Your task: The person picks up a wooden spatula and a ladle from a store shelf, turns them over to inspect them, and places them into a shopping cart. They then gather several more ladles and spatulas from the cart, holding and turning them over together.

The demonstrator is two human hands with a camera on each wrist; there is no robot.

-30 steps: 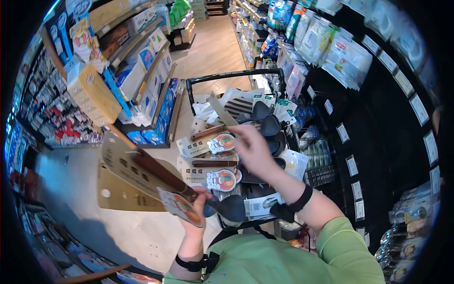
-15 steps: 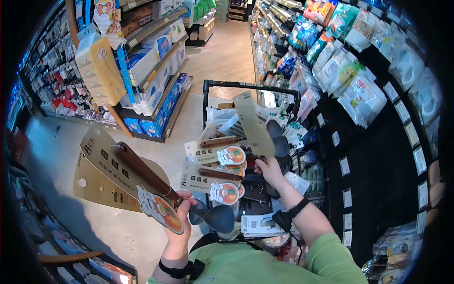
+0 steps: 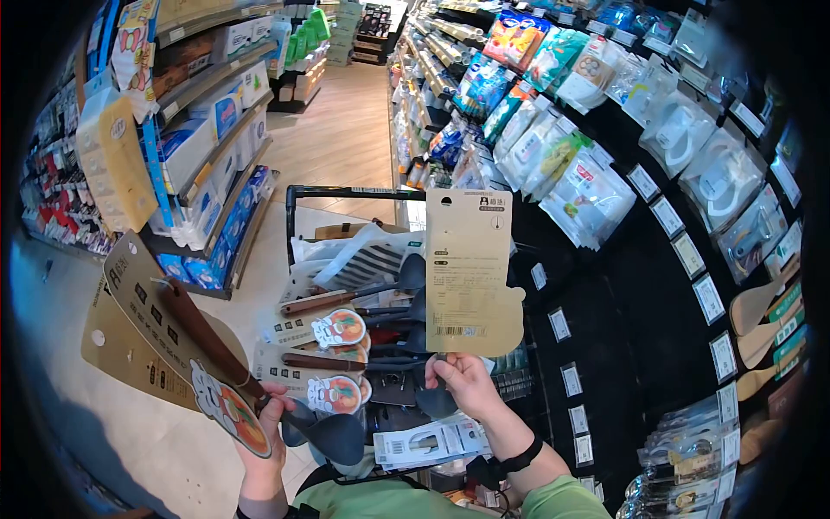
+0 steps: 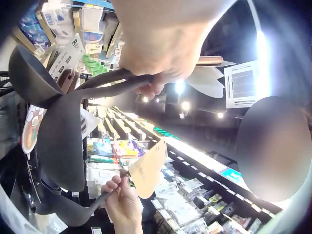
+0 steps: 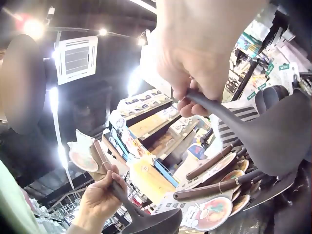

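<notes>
My left hand grips two carded ladles by the necks, their dark bowls hanging toward me. A brown handle lies along the front tan card, which bears a picture of a bowl of food. In the left wrist view, the dark bowls overlap. My right hand pinches the dark neck of another ladle, whose tan backing card stands upright above the fingers, printed back toward me. Its bowl points down over the cart in the right wrist view.
A black-framed shopping cart before me holds several carded utensils with brown handles, dark utensil heads and a striped package. Shelves with tissue packs stand left of the aisle. Hanging bagged goods and price tags line the right.
My right hand has come away from the cart's contents, turning the ladle's card from edge-on to upright with its back facing me. My left hand still grips its two ladles.
</notes>
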